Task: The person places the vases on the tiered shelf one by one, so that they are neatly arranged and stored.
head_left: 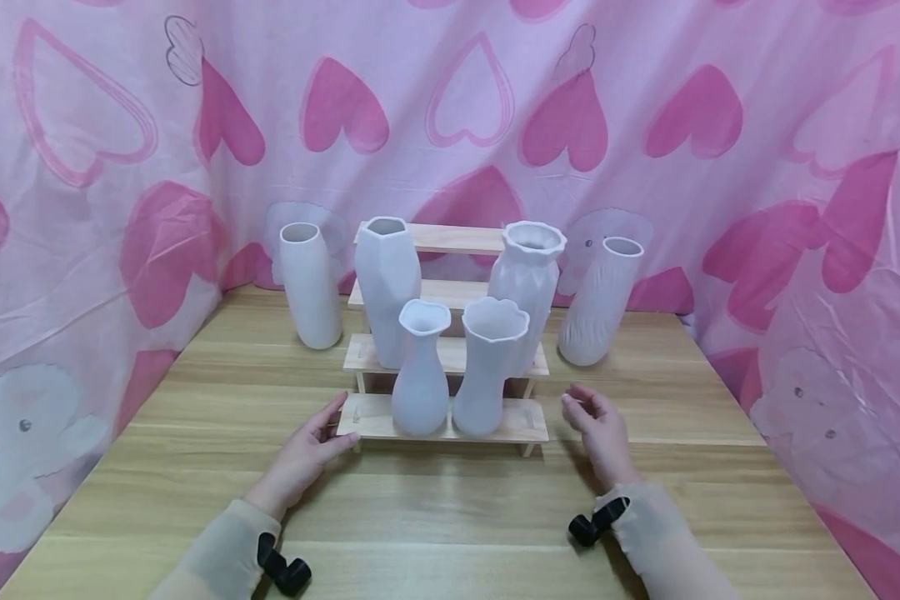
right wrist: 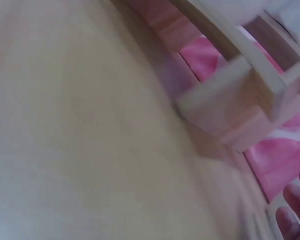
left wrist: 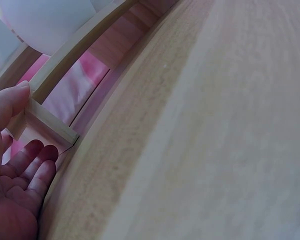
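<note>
A stepped wooden display rack (head_left: 375, 417) stands mid-table. On its lowest board are two white vases: a slim-necked vase (head_left: 422, 375) and a wavy-rimmed vase (head_left: 487, 367). Behind them rise a faceted white vase (head_left: 387, 292) and a ruffled-rim vase (head_left: 525, 283). My left hand (head_left: 306, 458) holds the left end of the lowest board, thumb at its front corner; in the left wrist view the lower fingers curl loosely below. Just off the rack's right end, my right hand (head_left: 598, 429) touches nothing, fingers loosely bent. Only its fingertips (right wrist: 290, 222) show in the right wrist view.
A smooth white vase (head_left: 311, 287) stands on the wooden table (head_left: 435, 517) left of the rack. To the right stands a ribbed white vase (head_left: 600, 304). A pink heart-patterned curtain (head_left: 450, 100) encloses the back and sides.
</note>
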Demonstrator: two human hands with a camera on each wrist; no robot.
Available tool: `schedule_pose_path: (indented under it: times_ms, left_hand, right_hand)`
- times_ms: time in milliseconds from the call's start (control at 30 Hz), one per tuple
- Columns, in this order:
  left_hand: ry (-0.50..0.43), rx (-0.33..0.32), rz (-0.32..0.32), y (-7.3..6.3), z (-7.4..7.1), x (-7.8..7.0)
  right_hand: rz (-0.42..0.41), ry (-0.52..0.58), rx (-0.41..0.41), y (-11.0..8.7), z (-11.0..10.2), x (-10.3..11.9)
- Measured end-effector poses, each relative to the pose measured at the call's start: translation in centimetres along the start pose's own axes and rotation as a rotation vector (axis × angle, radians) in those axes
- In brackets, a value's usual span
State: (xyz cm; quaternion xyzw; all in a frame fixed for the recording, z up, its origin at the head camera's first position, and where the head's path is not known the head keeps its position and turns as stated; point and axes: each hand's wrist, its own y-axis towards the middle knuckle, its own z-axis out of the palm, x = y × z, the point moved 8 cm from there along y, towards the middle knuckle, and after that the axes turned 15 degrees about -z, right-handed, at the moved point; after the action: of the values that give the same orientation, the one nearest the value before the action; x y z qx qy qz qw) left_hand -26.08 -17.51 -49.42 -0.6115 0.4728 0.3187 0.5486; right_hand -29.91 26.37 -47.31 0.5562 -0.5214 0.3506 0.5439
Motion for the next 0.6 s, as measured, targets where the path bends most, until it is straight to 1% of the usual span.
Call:
schedule_pose_path:
  times_ms: [67, 200, 300, 433, 500, 600]
  left_hand:
    - [-0.002, 0.002, 0.0, 0.0, 0.0, 0.0]
    - [0.003, -0.001, 0.0, 0.0, 0.0, 0.0]
    - [0.005, -0.007, -0.005, 0.0, -0.1, 0.0]
    - [-0.004, -0.002, -0.015, -0.1, -0.1, 0.0]
    - [-0.011, 0.006, -0.017, -0.2, 0.0, -0.1]
    - [-0.016, 0.013, -0.017, -0.2, 0.0, -0.2]
  right_hand:
    - [0.003, 0.015, -0.036, 0.9, -0.6, 0.4]
    - [-0.026, -0.034, -0.11, 2.9, -2.1, 1.3]
    - [-0.047, -0.089, -0.194, 4.6, -3.3, 1.8]
    - [-0.046, -0.099, -0.302, 6.6, -4.4, 1.9]
    - [-0.045, -0.099, -0.322, 7.5, -4.6, 1.9]
    - [-0.055, -0.103, -0.3, 8.9, -4.6, 2.0]
